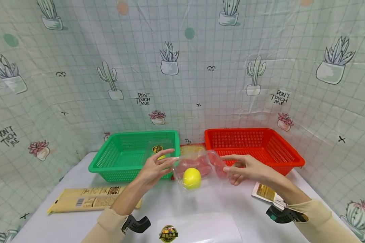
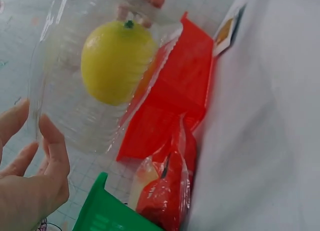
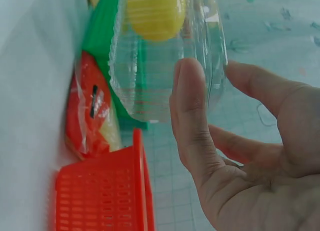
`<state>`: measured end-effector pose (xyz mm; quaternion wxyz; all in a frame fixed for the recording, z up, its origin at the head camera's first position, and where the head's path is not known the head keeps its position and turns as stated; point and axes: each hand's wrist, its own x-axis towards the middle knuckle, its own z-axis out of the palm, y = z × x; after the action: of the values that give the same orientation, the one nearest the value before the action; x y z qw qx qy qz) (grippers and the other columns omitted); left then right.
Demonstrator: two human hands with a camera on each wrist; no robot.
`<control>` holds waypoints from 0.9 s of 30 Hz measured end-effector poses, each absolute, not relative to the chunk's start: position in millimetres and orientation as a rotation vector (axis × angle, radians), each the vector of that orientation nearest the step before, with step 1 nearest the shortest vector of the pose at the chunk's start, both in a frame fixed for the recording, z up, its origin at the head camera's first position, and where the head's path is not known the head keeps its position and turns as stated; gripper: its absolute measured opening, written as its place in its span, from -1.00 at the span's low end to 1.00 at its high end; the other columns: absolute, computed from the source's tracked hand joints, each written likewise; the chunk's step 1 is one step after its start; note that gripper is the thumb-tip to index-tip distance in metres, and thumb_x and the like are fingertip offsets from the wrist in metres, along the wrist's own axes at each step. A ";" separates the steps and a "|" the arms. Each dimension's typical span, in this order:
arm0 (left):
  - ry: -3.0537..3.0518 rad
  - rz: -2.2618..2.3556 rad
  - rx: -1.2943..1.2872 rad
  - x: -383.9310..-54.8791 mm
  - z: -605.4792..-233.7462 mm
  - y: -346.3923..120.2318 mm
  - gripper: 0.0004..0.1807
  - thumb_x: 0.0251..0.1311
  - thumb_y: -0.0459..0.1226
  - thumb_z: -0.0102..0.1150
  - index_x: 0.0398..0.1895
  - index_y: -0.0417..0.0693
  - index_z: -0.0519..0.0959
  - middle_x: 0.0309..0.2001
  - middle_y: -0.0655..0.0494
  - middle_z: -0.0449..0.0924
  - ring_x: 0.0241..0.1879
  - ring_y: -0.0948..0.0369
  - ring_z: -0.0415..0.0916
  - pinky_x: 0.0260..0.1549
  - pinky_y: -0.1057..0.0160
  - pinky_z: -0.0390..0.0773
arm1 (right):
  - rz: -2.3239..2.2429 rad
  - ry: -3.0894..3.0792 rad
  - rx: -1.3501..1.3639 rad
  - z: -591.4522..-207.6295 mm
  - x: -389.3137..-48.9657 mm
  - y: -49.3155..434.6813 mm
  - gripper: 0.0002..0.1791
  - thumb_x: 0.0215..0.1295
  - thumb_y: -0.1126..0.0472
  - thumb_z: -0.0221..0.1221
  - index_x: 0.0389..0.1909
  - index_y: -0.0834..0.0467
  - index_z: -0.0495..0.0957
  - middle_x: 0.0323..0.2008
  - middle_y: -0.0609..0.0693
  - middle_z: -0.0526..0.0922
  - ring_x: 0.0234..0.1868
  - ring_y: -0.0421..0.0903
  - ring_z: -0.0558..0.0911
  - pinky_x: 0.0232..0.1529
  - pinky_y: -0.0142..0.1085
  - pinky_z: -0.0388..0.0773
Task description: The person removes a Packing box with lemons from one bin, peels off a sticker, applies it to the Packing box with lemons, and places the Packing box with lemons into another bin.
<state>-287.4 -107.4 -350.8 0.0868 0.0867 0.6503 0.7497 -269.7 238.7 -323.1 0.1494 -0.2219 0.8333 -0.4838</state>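
Both hands hold up a clear plastic box point(image 1: 211, 177) over the middle of the table, one at each end. A yellow lemon point(image 1: 192, 178) with a small green tip point(image 2: 129, 24) shows inside it. The left hand point(image 1: 154, 166) pinches the box's left edge between thumb and fingers. At the opposite end, the right hand point(image 1: 243, 168) grips the wall, thumb on one side and fingers on the other. On the table below, near the front, lies a clear flat plastic piece point(image 1: 207, 226) with a round black-and-gold label point(image 1: 168, 234).
A green basket point(image 1: 134, 175) at the back left holds another labelled clear box point(image 1: 152, 145). At the back right stands a red basket point(image 1: 280, 162), with a red packet point(image 2: 170, 186) between the two. A beige packet point(image 1: 88, 199) lies left, a small white-and-brown packet point(image 1: 266, 192) right.
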 end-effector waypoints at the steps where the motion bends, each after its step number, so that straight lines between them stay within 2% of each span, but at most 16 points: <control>1: 1.946 2.234 0.246 -286.6 -352.7 -108.0 -0.43 0.21 -0.26 0.32 0.31 -0.04 0.44 0.04 0.05 0.61 0.03 0.19 0.61 0.00 0.27 0.62 | -1.387 2.382 -0.647 -324.7 -268.9 237.6 -0.27 0.34 0.08 0.23 0.45 0.21 0.22 -0.27 0.24 0.67 -0.37 0.11 0.72 -0.28 -0.14 0.72; 5: 1.993 2.233 0.226 -283.9 -360.7 -110.1 -0.49 0.22 -0.24 0.31 0.24 -0.16 0.50 0.07 0.06 0.58 0.08 0.15 0.58 0.10 0.21 0.59 | -1.398 2.328 -0.651 -332.7 -265.4 232.2 -0.21 0.33 0.10 0.24 0.48 0.23 0.14 -0.35 0.21 0.66 -0.40 0.12 0.72 -0.32 -0.15 0.72; 11: 2.048 2.236 0.220 -278.1 -368.6 -117.0 -0.53 0.24 -0.27 0.29 0.20 -0.22 0.53 0.11 0.01 0.60 0.16 0.10 0.55 0.12 0.25 0.57 | -1.415 2.276 -0.644 -344.5 -260.5 222.5 -0.17 0.32 0.09 0.25 0.50 0.24 0.10 -0.32 0.23 0.66 -0.42 0.06 0.73 -0.32 -0.15 0.72; 16: 2.197 2.133 0.217 -269.9 -375.6 -127.2 -0.54 0.22 -0.25 0.31 0.19 -0.16 0.56 0.16 -0.04 0.60 0.10 0.18 0.57 0.22 0.17 0.50 | -1.445 2.232 -0.628 -355.0 -259.0 216.2 -0.11 0.29 0.08 0.28 0.50 0.29 0.06 -0.29 0.23 0.69 -0.41 0.04 0.74 -0.29 -0.17 0.72; 20: 2.284 2.062 0.209 -265.2 -381.9 -131.8 -0.56 0.20 -0.24 0.32 0.16 -0.13 0.60 0.16 -0.08 0.62 0.10 0.17 0.59 0.28 0.10 0.44 | -1.456 2.195 -0.649 -363.8 -258.2 212.8 -0.10 0.27 0.11 0.30 0.48 0.35 0.06 -0.30 0.24 0.69 -0.42 0.00 0.74 -0.29 -0.17 0.72; 27: 2.365 2.001 0.220 -258.9 -387.5 -133.4 -0.54 0.18 -0.14 0.34 0.14 -0.07 0.62 0.12 -0.02 0.65 0.17 0.08 0.57 0.32 0.00 0.39 | -1.471 2.161 -0.663 -375.9 -258.5 210.3 -0.09 0.27 0.14 0.30 0.47 0.41 0.03 -0.33 0.19 0.66 -0.41 -0.04 0.73 -0.30 -0.19 0.72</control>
<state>-258.9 -133.4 -387.5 0.0177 0.0708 0.7613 0.6443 -258.5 210.3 -375.9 0.2206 -0.2397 0.7815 -0.5321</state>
